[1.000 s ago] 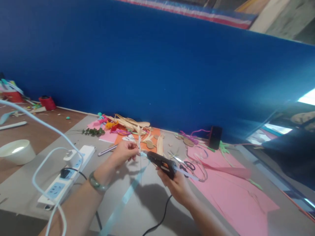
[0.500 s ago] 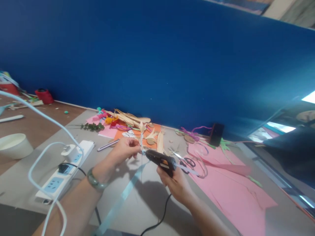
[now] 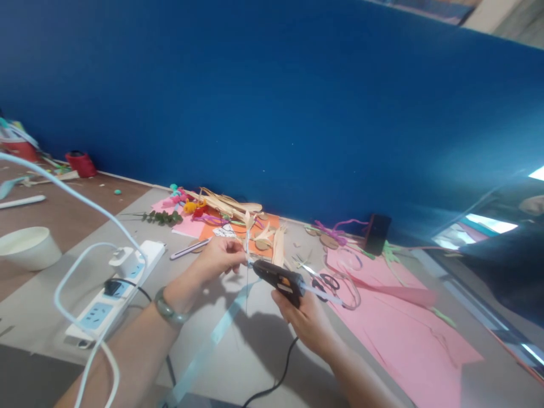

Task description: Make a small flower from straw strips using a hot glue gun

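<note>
Between the fingertips of my left hand [image 3: 220, 256] is a thin upright stem topped by a pale husk-like flower [image 3: 248, 221]. A white-blue strip seems to wrap the stem just below the petals. My right hand [image 3: 304, 311] grips a black hot glue gun [image 3: 276, 276], a clear glue stick poking out of its back. The gun's nozzle points left and meets or almost meets the stem beside my left fingertips; whether glue is coming out is too small to see. Behind the hands, more pale husk petals [image 3: 264, 233] lie on orange paper [image 3: 207, 230].
A white power strip [image 3: 123, 303] with plugs and looping white cable sits at left, near a white bowl [image 3: 32, 249]. A craft knife [image 3: 190, 249] lies behind my left hand. Scissors [image 3: 325, 283], pink paper [image 3: 403, 328] and a dark phone [image 3: 377, 233] are at right. A blue partition [image 3: 272, 102] rises behind.
The whole view has shifted slightly, so things sit a little further right. Both hands keep their hold, with the glue gun's nozzle still at the stem.
</note>
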`<state>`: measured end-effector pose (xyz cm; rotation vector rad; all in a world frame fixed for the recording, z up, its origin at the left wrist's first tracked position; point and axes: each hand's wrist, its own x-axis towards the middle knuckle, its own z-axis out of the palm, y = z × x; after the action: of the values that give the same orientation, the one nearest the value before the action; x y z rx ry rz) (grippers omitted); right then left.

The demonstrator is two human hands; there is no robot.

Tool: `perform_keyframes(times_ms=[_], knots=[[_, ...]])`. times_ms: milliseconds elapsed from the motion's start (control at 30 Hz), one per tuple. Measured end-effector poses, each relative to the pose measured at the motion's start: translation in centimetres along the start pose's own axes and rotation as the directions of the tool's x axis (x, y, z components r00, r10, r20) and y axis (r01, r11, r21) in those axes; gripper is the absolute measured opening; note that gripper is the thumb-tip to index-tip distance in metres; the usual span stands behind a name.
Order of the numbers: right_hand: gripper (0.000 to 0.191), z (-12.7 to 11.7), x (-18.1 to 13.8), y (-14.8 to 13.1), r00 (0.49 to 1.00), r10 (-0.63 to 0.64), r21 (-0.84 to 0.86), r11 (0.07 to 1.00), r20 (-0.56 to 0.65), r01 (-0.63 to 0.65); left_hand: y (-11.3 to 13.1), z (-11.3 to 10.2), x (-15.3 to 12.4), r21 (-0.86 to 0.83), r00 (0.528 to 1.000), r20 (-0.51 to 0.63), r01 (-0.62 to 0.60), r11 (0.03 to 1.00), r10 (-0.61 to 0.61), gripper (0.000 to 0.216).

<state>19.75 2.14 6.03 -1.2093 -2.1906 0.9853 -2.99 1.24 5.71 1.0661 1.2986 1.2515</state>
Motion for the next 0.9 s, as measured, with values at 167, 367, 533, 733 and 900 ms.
perform_keyframes(times_ms=[167,367,533,733,900], knots=[[0.036,-0.1,-0.01,-0.1,0.996,0.054,-0.019,0.998,0.07,-0.053,0.08,0.04,0.02,-0.03,1.0,0.015,-0.003,1.0,0.004,0.011],[0.035,-0.03,-0.1,-0.27,0.996,0.05,-0.027,0.999,0.069,-0.048,0.15,0.03,0.06,-0.058,1.0,0.013,0.002,0.998,-0.002,0.011],[0.035,-0.06,-0.13,-0.28,0.997,0.051,-0.047,0.998,0.062,-0.048,0.24,-0.02,0.01,-0.067,1.0,0.006,0.008,0.998,-0.007,0.011],[0.035,-0.07,-0.11,-0.14,0.997,0.06,-0.039,0.998,0.052,-0.058,0.3,0.04,-0.05,-0.067,1.0,0.01,0.0,0.998,0.0,0.011],[0.036,0.16,-0.17,0.13,0.999,0.01,-0.072,0.997,0.043,-0.007,0.2,0.0,0.05,-0.097,1.0,0.008,0.0,0.995,0.001,0.011]])
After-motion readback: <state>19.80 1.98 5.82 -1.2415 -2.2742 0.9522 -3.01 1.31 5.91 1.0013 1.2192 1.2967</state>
